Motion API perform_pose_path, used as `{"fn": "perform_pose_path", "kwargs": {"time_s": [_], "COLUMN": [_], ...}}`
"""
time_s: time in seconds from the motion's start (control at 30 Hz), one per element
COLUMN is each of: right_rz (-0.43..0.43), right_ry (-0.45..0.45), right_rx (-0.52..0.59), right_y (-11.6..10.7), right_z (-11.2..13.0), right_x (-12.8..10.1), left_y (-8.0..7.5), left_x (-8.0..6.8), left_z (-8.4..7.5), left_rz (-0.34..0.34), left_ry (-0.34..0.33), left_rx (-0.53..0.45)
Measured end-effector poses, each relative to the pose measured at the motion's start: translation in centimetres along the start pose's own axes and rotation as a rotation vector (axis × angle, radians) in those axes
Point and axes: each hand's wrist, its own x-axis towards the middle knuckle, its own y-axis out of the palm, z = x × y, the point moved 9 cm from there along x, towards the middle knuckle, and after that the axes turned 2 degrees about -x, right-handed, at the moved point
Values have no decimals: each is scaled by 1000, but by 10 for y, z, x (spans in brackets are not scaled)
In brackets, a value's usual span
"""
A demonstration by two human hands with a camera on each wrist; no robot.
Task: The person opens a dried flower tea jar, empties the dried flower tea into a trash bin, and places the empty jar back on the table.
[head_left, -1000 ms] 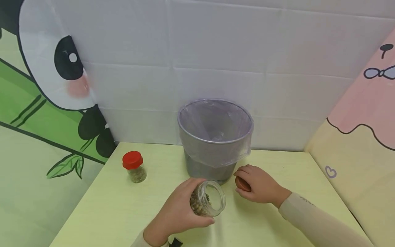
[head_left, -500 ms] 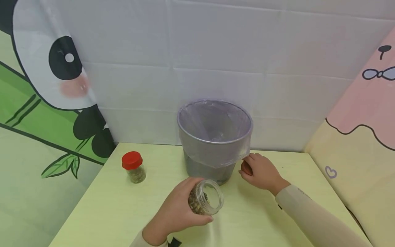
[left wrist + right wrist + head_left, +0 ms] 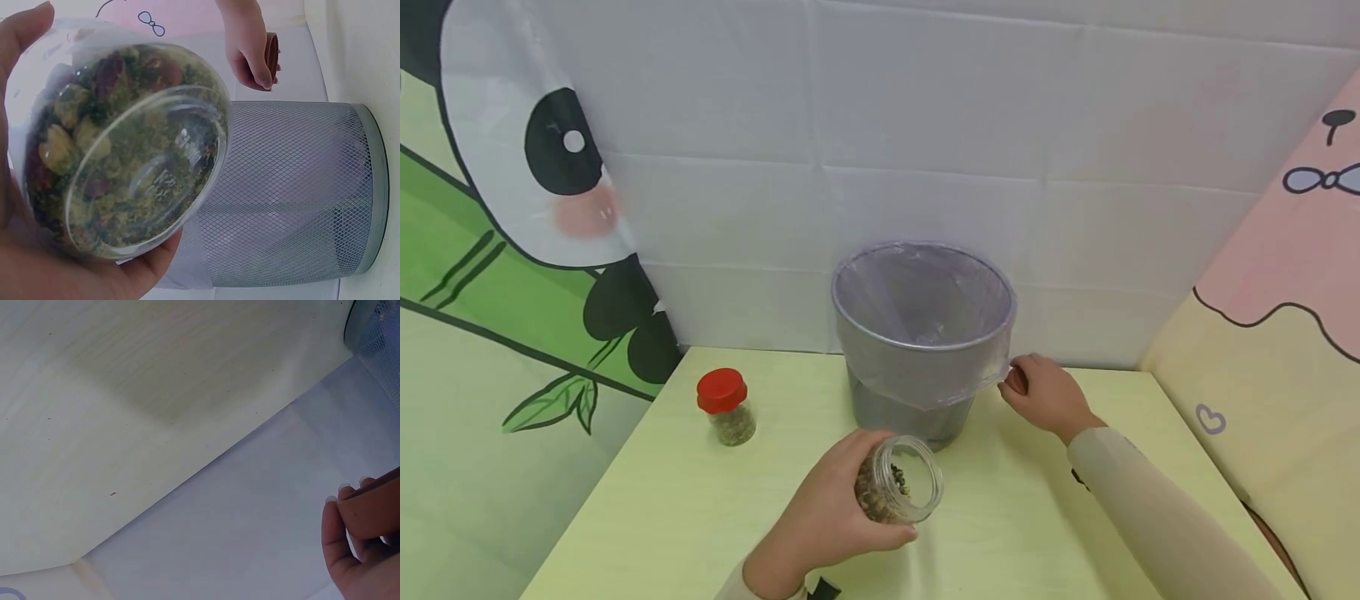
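Observation:
My left hand [image 3: 827, 508] grips a clear, uncapped jar [image 3: 883, 492], tilted with its mouth toward the right. Dried flower buds and leaf bits fill its lower part, seen closely through the base of the jar [image 3: 144, 162] in the left wrist view. To the right of the bin, my right hand [image 3: 1048, 396] holds a round reddish-brown lid [image 3: 378, 512] between curled fingers and thumb. In the head view that hand is close beside the bin's hanging liner and mostly covers the lid. A mesh wastebasket [image 3: 281, 187] stands just beyond both hands.
A translucent bag [image 3: 925, 375] lines the wastebasket and folds over its rim. Left on the pale yellow table [image 3: 647, 517] stands a small red-capped jar [image 3: 722, 390] with dried contents. A white sheet [image 3: 940, 108] hangs behind, with cartoon-printed panels at both sides.
My right hand has moved away from me and slightly right along the wastebasket's side, carrying the lid. The left hand and its jar have stayed nearly in place.

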Motion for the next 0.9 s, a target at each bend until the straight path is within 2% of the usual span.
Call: {"fn": "perform_pose_path", "kwargs": {"time_s": [0.23,0.43,0.6,0.9], "right_rz": [21,23,30,56], "right_ry": [73,112,121,121], "right_rx": [13,54,88,60], "right_y": [-2,6,16,31], "right_z": [-16,-23,-23,-27], "right_x": [5,10,15,21], "left_y": [0,1,2,4], "left_x": [-2,-3,-3,-4], "left_z": [0,2,3,1], "left_rz": [-4,-1,6,11], "left_ry": [-36,-66,-85,-78], "left_rx": [-35,-61,-80,-96]}}
